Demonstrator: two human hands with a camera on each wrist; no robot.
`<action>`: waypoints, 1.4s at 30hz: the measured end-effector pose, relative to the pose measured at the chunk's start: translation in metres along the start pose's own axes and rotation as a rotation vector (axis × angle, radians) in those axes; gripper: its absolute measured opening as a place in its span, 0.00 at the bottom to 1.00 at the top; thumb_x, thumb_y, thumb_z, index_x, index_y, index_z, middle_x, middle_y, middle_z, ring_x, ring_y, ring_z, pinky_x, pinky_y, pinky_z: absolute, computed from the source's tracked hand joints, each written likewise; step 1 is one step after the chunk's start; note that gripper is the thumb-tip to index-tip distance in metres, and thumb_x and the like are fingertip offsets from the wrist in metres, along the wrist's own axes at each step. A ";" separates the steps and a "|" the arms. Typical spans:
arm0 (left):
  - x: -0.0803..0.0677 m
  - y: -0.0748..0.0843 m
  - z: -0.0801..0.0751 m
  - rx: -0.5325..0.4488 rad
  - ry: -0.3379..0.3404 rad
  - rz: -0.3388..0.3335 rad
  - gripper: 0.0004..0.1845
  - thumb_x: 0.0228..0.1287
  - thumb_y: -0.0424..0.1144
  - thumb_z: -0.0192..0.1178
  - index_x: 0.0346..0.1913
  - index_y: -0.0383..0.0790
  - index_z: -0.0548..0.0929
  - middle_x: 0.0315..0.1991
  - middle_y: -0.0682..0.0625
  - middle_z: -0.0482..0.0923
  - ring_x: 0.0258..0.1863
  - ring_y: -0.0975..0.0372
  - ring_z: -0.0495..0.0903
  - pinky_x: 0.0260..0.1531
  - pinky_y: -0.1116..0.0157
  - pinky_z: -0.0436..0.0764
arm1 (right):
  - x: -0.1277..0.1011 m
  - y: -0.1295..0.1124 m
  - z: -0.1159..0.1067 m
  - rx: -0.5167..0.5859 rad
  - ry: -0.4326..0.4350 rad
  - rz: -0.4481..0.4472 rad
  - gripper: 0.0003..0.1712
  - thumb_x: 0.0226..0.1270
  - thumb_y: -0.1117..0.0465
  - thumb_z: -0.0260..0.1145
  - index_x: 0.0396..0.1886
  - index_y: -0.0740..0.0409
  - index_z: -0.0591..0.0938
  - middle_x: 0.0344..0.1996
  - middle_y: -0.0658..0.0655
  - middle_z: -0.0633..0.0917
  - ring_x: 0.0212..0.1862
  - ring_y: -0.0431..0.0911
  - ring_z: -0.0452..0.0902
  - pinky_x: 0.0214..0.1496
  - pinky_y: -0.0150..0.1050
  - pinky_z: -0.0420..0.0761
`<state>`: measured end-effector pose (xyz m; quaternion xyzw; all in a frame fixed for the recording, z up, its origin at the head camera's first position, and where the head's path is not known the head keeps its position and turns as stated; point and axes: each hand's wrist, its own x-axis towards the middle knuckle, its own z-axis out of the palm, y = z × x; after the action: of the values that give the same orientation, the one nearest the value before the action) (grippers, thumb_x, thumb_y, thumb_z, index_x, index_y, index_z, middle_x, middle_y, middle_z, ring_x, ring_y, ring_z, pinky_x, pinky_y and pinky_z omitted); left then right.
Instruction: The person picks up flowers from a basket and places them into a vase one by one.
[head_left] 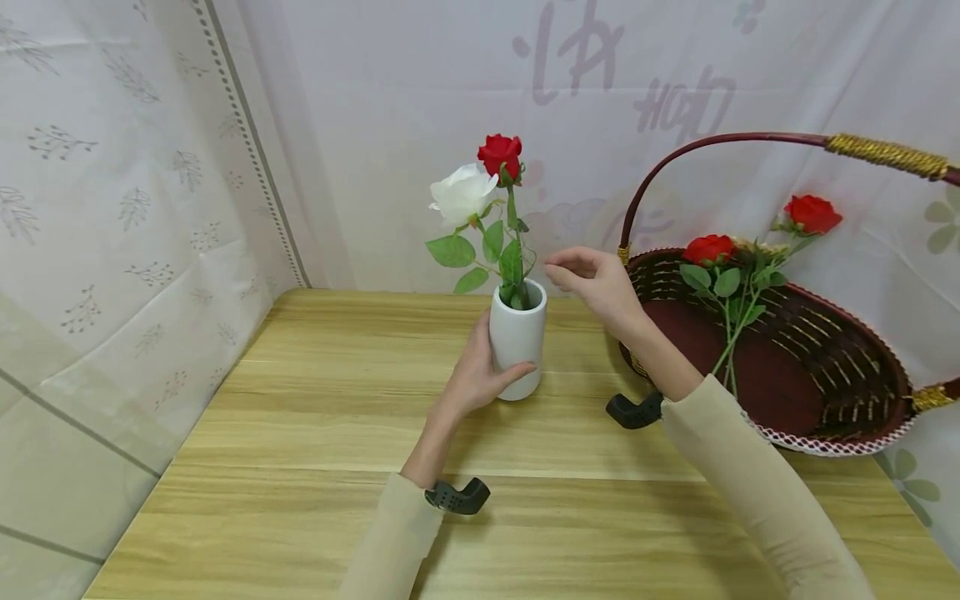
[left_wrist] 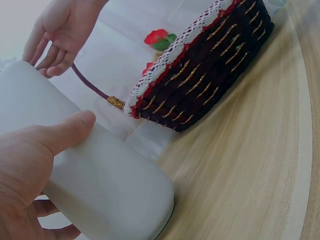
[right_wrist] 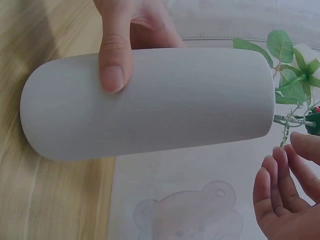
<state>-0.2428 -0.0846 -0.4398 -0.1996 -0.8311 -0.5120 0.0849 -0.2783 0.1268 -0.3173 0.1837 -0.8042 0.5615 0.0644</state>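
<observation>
A white vase [head_left: 517, 346] stands on the wooden table, with a white rose [head_left: 463, 196] and a red rose [head_left: 500, 156] in it. The person's left hand [head_left: 478, 367] grips the vase from its left side, thumb laid across the front. In the left wrist view the same vase [left_wrist: 110, 175] fills the lower left. Just right of the vase mouth is the right hand [head_left: 596, 283], its fingers loosely bent and holding no flower. In the right wrist view, its fingertips [right_wrist: 280, 156] are right at the end of a thin green tendril [right_wrist: 286, 131].
A dark woven basket [head_left: 862, 350] with a lace-trimmed rim and arched handle [head_left: 712, 140] stands at the right, close to the right forearm. Two red roses [head_left: 708, 248] lean in it, stems crossing. Patterned curtains [head_left: 375, 125] hang behind and left of the table [head_left: 300, 433].
</observation>
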 end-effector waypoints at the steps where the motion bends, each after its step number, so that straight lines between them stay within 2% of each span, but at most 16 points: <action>1: 0.000 0.000 0.000 0.001 0.000 0.000 0.56 0.57 0.47 0.76 0.79 0.43 0.48 0.69 0.43 0.62 0.64 0.53 0.68 0.63 0.50 0.70 | -0.001 0.001 -0.001 -0.002 0.002 0.003 0.18 0.71 0.53 0.69 0.51 0.61 0.86 0.48 0.56 0.86 0.46 0.49 0.81 0.51 0.43 0.80; 6: -0.001 0.000 0.000 -0.012 0.001 0.008 0.56 0.57 0.46 0.76 0.79 0.43 0.49 0.69 0.43 0.62 0.64 0.53 0.68 0.63 0.49 0.70 | -0.006 0.007 -0.005 -0.015 -0.011 0.020 0.19 0.72 0.52 0.68 0.53 0.61 0.85 0.48 0.57 0.86 0.46 0.50 0.81 0.51 0.40 0.79; 14: -0.001 0.000 0.001 0.007 0.006 -0.001 0.56 0.57 0.47 0.76 0.79 0.44 0.49 0.69 0.43 0.63 0.63 0.53 0.69 0.63 0.51 0.70 | -0.017 0.012 -0.013 -0.037 -0.016 0.034 0.19 0.72 0.52 0.68 0.53 0.61 0.84 0.46 0.59 0.85 0.47 0.50 0.81 0.52 0.39 0.78; 22: -0.002 0.001 0.002 0.019 0.008 -0.006 0.56 0.57 0.47 0.77 0.79 0.43 0.49 0.69 0.43 0.62 0.64 0.53 0.69 0.63 0.51 0.70 | -0.026 0.017 -0.026 -0.042 -0.004 0.054 0.21 0.72 0.52 0.68 0.55 0.62 0.83 0.50 0.63 0.85 0.47 0.47 0.81 0.54 0.37 0.79; 27: -0.001 0.001 0.001 0.018 0.006 -0.007 0.56 0.57 0.47 0.76 0.79 0.43 0.49 0.70 0.43 0.62 0.64 0.53 0.69 0.63 0.50 0.70 | -0.030 0.018 -0.036 -0.074 0.024 0.059 0.20 0.72 0.51 0.67 0.54 0.60 0.84 0.49 0.60 0.86 0.45 0.45 0.82 0.53 0.35 0.79; 34: -0.002 0.002 0.000 0.012 0.003 -0.019 0.56 0.58 0.47 0.76 0.80 0.43 0.48 0.70 0.43 0.62 0.64 0.53 0.68 0.63 0.50 0.70 | -0.036 0.025 -0.051 -0.106 0.071 0.046 0.17 0.73 0.52 0.67 0.51 0.60 0.85 0.42 0.52 0.87 0.42 0.41 0.83 0.47 0.32 0.81; 42: -0.001 0.001 0.001 0.002 -0.001 -0.035 0.56 0.58 0.48 0.76 0.80 0.44 0.48 0.70 0.43 0.62 0.65 0.53 0.68 0.64 0.50 0.70 | -0.042 0.026 -0.065 -0.120 0.083 0.067 0.20 0.73 0.52 0.67 0.53 0.63 0.84 0.44 0.57 0.87 0.41 0.41 0.83 0.45 0.31 0.81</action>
<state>-0.2415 -0.0836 -0.4398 -0.1851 -0.8351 -0.5125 0.0758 -0.2557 0.2045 -0.3292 0.1292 -0.8388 0.5212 0.0897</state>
